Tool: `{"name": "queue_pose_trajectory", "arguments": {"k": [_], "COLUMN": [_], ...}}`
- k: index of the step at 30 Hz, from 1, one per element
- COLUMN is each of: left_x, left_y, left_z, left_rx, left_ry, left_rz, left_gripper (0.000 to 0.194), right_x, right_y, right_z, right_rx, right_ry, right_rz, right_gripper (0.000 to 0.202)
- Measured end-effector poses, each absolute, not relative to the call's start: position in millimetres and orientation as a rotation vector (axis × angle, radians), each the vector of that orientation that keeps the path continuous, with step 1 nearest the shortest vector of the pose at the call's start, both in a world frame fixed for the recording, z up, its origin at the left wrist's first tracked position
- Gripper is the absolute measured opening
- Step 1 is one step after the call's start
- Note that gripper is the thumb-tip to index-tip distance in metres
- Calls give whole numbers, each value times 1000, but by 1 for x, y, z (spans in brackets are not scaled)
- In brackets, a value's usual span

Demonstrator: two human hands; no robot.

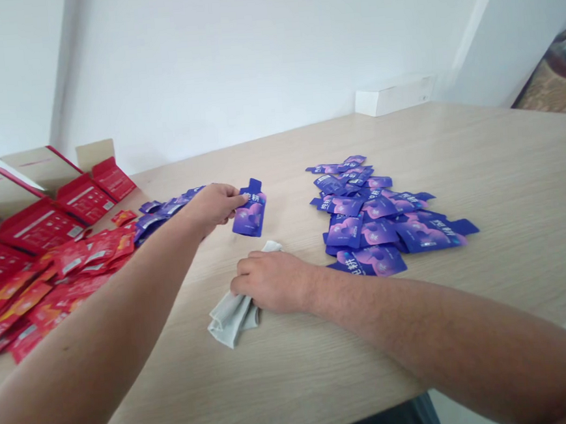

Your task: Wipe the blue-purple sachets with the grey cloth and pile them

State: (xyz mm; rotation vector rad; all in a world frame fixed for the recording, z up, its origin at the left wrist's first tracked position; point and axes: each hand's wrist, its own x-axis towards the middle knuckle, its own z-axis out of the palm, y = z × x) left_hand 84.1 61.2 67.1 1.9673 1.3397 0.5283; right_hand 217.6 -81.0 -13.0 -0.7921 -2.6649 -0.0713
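My left hand pinches a purple spouted sachet by its left edge, with the narrow neck pointing up. Below it, my right hand is closed over a folded pale grey cloth on the table. To the right lies a loose pile of purple sachets, several overlapping with pink printing. Another group of purple sachets sits behind my left forearm, which partly hides it.
Red and orange sachets are heaped at the left. Open red cartons stand behind them, flaps up. A white box rests against the wall at the back right. The wooden table's front edge runs near my body.
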Motion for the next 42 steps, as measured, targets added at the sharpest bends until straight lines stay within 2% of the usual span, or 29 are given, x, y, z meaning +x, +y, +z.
{"name": "queue_pose_trajectory", "arguments": {"k": [4,8,13,16,20,26,31,38,42], "left_x": [21,-15,-20,-17,-18,-9,0,-3,-4], "left_y": [46,27,17,17,17,6,-2,2,3], "left_z": [66,47,17,8,5,6,5,-5,-4], "left_rx": [1657,1465,1549,1610,1694,1895,2023,2011,2025], "left_ry": [1192,1094,991,955,954,1012,1062,1102,1045], "left_rz": [604,485,124,66,63,47,1,58,73], "left_gripper": [32,34,38,39,38,27,17,17,14], "right_x": [222,232,246,252,255,235,218,202,190], "right_y": [-74,-60,-41,-31,-27,-44,-60,-67,-77], "right_z": [-15,-14,-8,-6,-2,5,2,-13,-13], "right_rx": [-888,-1116,-1316,-1389,-1345,-1229,-929,-1012,-844], "right_ry": [-2616,-2415,-2112,-1774,-1650,-1836,-2261,-2455,-2633], "right_rz": [-13,42,17,81,137,42,225,139,160], "right_gripper": [16,21,28,20,23,23,39,32,28]}}
